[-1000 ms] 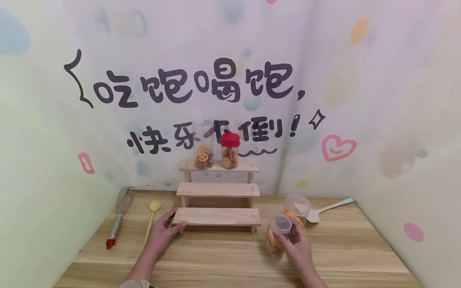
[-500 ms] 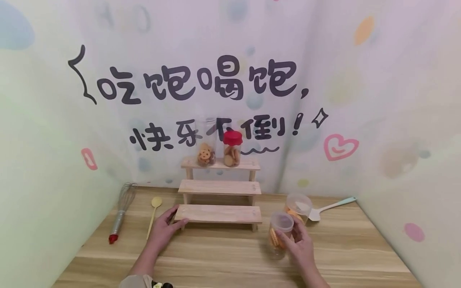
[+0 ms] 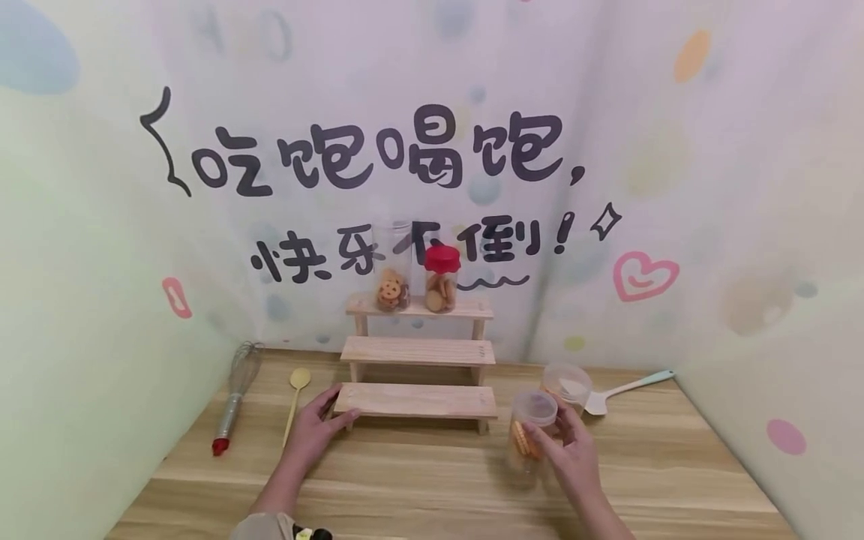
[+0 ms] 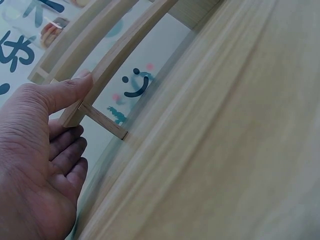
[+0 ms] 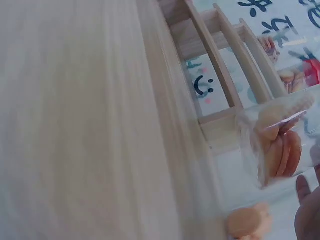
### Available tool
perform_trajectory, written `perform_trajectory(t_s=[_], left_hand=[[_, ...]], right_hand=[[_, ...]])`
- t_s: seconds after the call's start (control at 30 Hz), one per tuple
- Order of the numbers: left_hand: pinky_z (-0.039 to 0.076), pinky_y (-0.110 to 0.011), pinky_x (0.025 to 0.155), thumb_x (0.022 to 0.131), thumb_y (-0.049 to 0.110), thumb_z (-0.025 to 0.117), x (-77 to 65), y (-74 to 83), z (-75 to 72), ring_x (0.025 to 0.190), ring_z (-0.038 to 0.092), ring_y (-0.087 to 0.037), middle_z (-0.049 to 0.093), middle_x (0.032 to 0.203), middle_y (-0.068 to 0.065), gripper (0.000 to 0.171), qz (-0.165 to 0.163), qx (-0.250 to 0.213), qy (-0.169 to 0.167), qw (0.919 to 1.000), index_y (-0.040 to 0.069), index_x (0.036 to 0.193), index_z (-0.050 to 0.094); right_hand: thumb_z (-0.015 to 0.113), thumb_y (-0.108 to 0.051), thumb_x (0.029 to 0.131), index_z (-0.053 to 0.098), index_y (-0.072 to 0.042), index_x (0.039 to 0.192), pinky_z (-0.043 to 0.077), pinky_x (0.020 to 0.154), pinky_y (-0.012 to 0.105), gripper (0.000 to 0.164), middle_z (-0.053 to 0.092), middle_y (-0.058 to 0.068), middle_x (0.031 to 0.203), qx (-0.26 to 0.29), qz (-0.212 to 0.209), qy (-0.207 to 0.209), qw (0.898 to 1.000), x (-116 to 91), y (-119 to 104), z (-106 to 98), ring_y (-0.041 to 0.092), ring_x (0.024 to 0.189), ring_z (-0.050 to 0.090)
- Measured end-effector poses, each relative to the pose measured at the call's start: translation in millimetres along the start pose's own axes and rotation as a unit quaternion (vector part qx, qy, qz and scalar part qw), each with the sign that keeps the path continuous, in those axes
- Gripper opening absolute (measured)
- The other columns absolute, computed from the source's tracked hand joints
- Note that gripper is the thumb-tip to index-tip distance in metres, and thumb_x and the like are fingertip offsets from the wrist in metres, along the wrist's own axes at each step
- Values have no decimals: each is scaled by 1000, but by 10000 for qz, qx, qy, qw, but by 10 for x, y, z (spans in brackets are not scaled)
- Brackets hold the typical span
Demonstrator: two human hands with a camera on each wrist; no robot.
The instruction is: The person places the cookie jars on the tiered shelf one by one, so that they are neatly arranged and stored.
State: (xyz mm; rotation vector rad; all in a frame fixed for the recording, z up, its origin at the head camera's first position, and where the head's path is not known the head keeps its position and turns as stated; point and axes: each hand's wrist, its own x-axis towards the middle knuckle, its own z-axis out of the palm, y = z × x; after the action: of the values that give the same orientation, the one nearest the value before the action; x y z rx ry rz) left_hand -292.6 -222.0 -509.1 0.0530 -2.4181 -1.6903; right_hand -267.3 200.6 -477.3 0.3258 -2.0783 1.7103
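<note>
A three-step wooden stand [image 3: 418, 400] is at the middle back. My left hand [image 3: 316, 431] grips the left end of its lowest step; in the left wrist view the thumb lies on the edge of the board [image 4: 107, 65] and the other fingers curl below it. My right hand [image 3: 572, 459] holds a clear jar [image 3: 523, 450] of cookies, with a translucent lid, just to the right of the stand. In the right wrist view this jar [image 5: 280, 142] shows tilted close over the table, with only the fingertips [image 5: 303, 189] and part of the hand visible.
On the top step stand a tall clear jar [image 3: 391, 281] and a red-lidded jar [image 3: 442, 281], both with cookies. A wider jar [image 3: 568, 382] is behind my right hand, beside a spatula [image 3: 628, 388]. A whisk [image 3: 235, 397] and a yellow spoon [image 3: 295, 397] lie left.
The head view has shifted slightly, so the scene sits a little further right. Both hands keep their holds on the stand and the jar.
</note>
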Motion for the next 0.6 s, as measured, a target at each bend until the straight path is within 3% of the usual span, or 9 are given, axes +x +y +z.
perform_trajectory(t_s=[0.17, 0.33, 0.6], left_hand=[[32, -40, 118, 75, 45, 80, -22, -26, 24, 144, 35, -28, 38, 153, -15, 86, -118, -21, 26, 9999, 11, 146, 43], [31, -41, 119, 75, 44, 81, -39, -31, 16, 144, 35, -29, 38, 153, -16, 86, -198, -11, 37, 9998, 10, 145, 43], [32, -40, 118, 77, 46, 78, -6, -9, -10, 144, 34, -28, 36, 155, -15, 86, -172, 45, 19, 9998, 12, 147, 41]], right_hand=[[75, -1, 81, 57, -6, 130, 52, 91, 14, 52, 63, 2, 123, 247, -13, 17, 9997, 57, -158, -8, 5, 113, 60], [77, -6, 81, 61, -11, 126, 49, 94, 11, 49, 64, 7, 124, 70, -161, 203, 9996, 126, -276, 54, 4, 115, 60], [82, -9, 75, 62, -16, 126, 49, 90, 11, 55, 67, 6, 120, -191, -836, 144, 9962, 239, -459, 188, 4, 111, 61]])
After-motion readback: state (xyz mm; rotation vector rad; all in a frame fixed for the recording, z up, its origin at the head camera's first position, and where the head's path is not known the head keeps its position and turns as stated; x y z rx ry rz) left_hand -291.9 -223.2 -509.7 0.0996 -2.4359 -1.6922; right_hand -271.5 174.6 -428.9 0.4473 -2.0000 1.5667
